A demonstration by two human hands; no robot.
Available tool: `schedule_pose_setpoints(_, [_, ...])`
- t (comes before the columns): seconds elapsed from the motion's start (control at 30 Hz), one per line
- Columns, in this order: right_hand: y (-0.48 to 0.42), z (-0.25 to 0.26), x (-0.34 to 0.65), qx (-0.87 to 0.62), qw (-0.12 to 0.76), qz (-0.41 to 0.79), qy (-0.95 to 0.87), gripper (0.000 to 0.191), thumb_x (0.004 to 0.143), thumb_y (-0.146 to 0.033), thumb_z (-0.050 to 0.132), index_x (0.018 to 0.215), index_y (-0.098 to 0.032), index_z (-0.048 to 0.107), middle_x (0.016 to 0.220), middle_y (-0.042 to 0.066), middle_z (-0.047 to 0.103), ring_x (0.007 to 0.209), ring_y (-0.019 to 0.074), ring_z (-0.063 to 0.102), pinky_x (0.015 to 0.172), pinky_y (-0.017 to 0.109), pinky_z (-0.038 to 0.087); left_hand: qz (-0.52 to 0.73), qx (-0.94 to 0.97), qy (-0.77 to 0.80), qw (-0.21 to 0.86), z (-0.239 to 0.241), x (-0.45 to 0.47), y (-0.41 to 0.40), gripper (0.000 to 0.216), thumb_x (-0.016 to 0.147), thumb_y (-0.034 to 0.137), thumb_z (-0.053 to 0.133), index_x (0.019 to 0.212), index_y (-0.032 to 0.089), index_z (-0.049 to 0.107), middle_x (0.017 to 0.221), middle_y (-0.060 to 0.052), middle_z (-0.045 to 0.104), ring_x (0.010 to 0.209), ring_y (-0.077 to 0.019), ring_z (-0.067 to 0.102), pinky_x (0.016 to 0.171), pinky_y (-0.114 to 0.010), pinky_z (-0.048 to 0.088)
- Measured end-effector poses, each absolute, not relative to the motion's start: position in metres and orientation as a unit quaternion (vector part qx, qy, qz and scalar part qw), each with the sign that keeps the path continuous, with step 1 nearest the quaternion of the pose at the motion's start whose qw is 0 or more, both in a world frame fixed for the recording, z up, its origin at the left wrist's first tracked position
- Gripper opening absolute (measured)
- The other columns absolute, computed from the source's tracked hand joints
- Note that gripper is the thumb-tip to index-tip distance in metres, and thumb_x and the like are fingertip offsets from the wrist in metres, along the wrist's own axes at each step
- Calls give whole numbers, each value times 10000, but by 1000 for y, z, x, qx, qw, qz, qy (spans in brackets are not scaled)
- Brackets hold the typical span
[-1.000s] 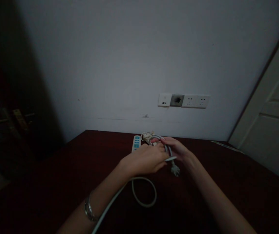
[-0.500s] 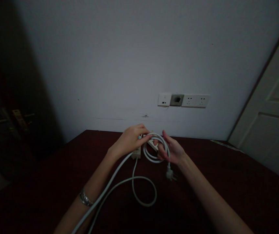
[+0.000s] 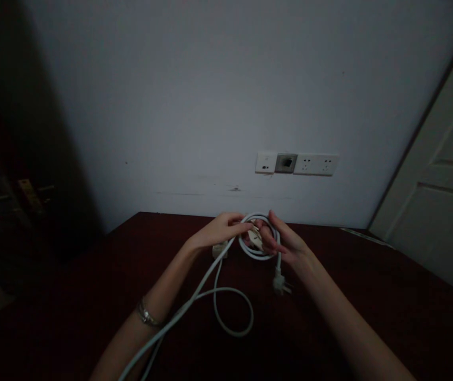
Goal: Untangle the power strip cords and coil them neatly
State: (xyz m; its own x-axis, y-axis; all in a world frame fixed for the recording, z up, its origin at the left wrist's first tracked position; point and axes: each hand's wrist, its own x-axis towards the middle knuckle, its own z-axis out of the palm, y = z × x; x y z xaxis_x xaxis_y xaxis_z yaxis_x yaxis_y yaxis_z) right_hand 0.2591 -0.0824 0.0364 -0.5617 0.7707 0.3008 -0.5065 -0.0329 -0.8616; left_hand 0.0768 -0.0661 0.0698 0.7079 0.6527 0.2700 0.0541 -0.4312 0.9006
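A white power cord (image 3: 256, 257) is wound into a round coil between my hands. My left hand (image 3: 222, 228) pinches the coil's left side, thumb across the strand. On the opposite side my right hand (image 3: 285, 238) has its fingers closed round the loops. From the coil's right side hangs a plug (image 3: 280, 283) with bare prongs. The cord's long run passes under my left wrist toward the bottom edge. Behind the hands a white power strip (image 3: 220, 250) lies on the dark red table (image 3: 313, 328), partly hidden by my hands and the coil. Loose cord loops in front of it.
On the wall behind is a row of sockets (image 3: 315, 164) with a dark-framed switch plate (image 3: 285, 163) beside them. A white panelled door (image 3: 448, 174) stands at the right. At the far left, a door handle (image 3: 31, 196) shows in shadow.
My left hand has moved right, closer to my right hand, and the coil has become a tighter ring. The hanging plug has shifted slightly right.
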Motion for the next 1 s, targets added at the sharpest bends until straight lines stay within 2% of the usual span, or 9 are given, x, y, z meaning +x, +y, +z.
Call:
schedule_pose_setpoints(0.1, [-81,36,259,-105,435,730,-517,396,834,-513,500,782,-130,587,409,-64,497,240,-14,169,317,104,320,306,727,218,574,67,76,-61,314,776,402,588,797,89,599,670,-50,619,609,-132,594,616,-255,448])
schedule_pose_setpoints(0.23, [-80,38,257,-70,428,765,-476,411,880,-485,439,719,-124,553,379,-87,410,257,-23,82,293,76,241,336,635,175,674,59,83,-57,284,720,356,654,773,92,565,572,4,552,466,-95,530,568,-266,469])
schedule_pose_setpoints(0.33, [-79,42,256,-60,437,781,-442,461,878,-512,414,633,-130,493,402,-67,396,292,-3,132,271,75,187,359,572,128,726,53,93,-59,254,770,351,607,800,107,546,500,64,450,374,-44,402,520,-236,455])
schedule_pose_setpoints(0.43, [-76,42,256,-50,443,794,-414,483,874,-526,404,573,-148,425,397,-65,330,327,23,160,257,80,141,369,520,122,761,50,102,-63,247,843,365,521,790,124,518,443,109,311,322,-16,242,444,-175,385])
schedule_pose_setpoints(0.57, [-73,38,255,-46,441,806,-392,476,885,-508,392,554,-168,354,386,-98,207,324,24,81,252,84,127,369,497,144,772,49,105,-64,313,875,405,464,708,140,465,407,119,240,309,-11,165,393,-142,312])
schedule_pose_setpoints(0.73, [-70,33,251,-37,441,813,-379,470,895,-488,384,550,-174,331,391,-103,178,316,26,81,253,92,132,391,503,148,757,45,106,-59,347,858,424,490,654,155,412,381,117,237,297,-13,159,334,-123,238])
schedule_pose_setpoints(0.83, [-70,31,248,-15,445,814,-374,465,915,-467,350,560,-166,371,387,-104,202,296,22,80,257,98,136,399,493,150,758,41,107,-56,364,855,441,488,644,155,408,379,115,239,291,-10,136,302,-116,173])
schedule_pose_setpoints(1.0, [-72,29,243,-13,460,802,-381,443,940,-430,310,666,-144,508,362,-109,241,265,25,115,283,120,175,426,468,164,756,37,109,-51,368,838,455,505,646,152,426,384,114,248,282,-7,130,285,-120,136])
